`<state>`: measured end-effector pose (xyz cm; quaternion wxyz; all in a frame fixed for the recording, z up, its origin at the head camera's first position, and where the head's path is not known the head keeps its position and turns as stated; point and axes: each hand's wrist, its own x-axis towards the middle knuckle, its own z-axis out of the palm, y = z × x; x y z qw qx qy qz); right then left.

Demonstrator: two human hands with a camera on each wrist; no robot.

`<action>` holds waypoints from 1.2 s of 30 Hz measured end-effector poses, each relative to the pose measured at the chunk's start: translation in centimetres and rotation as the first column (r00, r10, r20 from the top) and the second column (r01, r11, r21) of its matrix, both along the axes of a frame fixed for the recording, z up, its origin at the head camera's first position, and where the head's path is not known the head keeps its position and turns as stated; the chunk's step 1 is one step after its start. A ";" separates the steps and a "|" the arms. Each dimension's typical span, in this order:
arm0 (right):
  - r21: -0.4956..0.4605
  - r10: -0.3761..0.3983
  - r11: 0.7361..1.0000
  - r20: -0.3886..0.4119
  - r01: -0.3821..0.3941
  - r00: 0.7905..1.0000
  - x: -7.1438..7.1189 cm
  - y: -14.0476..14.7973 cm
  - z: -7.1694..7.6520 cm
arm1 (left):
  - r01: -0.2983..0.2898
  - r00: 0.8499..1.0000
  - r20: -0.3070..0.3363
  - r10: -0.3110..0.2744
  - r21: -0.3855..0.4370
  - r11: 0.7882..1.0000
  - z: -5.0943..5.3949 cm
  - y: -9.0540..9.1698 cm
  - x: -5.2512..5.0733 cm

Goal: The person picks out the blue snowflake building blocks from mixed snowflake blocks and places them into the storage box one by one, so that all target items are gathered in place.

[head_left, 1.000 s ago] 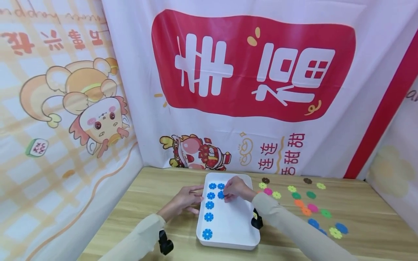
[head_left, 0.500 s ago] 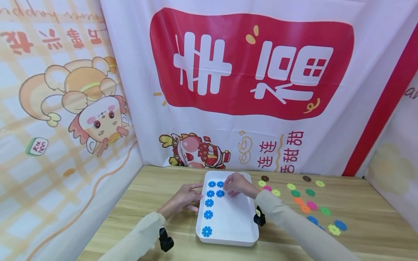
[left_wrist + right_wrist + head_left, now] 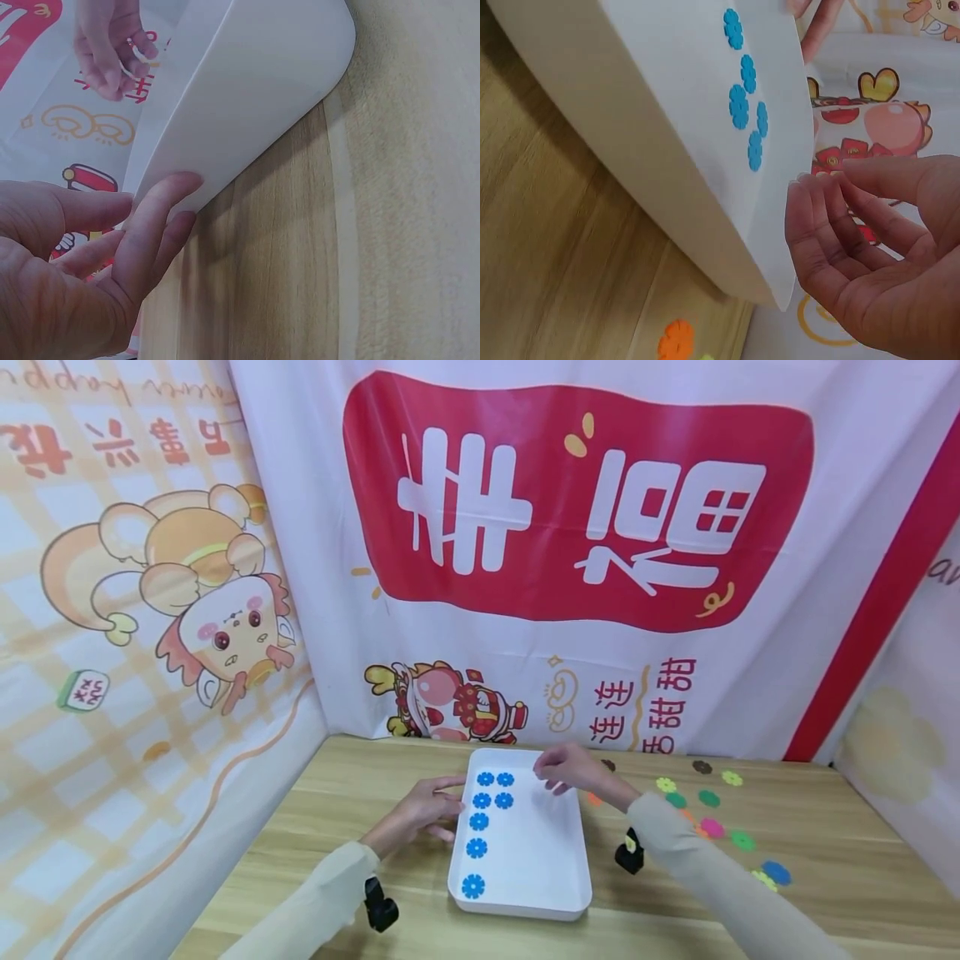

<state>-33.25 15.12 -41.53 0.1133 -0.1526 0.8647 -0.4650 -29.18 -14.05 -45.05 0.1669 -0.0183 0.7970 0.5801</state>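
Note:
The white tray holds several blue flower-shaped pieces, a longer column along its left side and two beside it at the far end. My left hand rests at the tray's left edge; in the left wrist view, the left hand's fingers touch the outer wall. Over the far right part of the tray hovers my right hand, above its surface. The right wrist view shows the right hand with loosely bent fingers, fingertips close together, and no piece visible between them.
Loose flower pieces in green, pink, blue, yellow, orange and brown lie on the wooden table right of the tray. Printed cloths hang behind and at both sides.
My right hand has moved right, away from the second blue column, uncovering its two pieces. The right sleeve now covers some loose pieces. The left hand has stayed at the tray's edge.

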 end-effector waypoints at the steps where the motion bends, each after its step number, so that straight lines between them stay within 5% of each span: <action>1: -0.007 -0.003 1.000 0.002 0.003 1.000 -0.1 0.6 0.1 | 0.005 1.000 -0.001 -0.005 0.002 1.000 0.0 0.0 0.0; 9: -0.089 0.016 0.996 -0.035 -0.019 0.999 0.0 5.1 1.1 | 0.000 1.000 0.007 0.000 0.012 1.000 -0.1 -0.3 0.1; 20: -0.002 0.088 0.996 -0.072 -0.089 0.994 0.9 11.4 1.9 | 0.016 1.000 0.017 -0.016 0.015 1.000 -0.1 -0.1 -0.1; 36: 0.126 0.261 0.956 0.041 -0.264 0.964 3.3 20.5 -0.1 | 0.017 1.000 0.018 -0.017 0.002 1.000 -0.1 0.0 0.0</action>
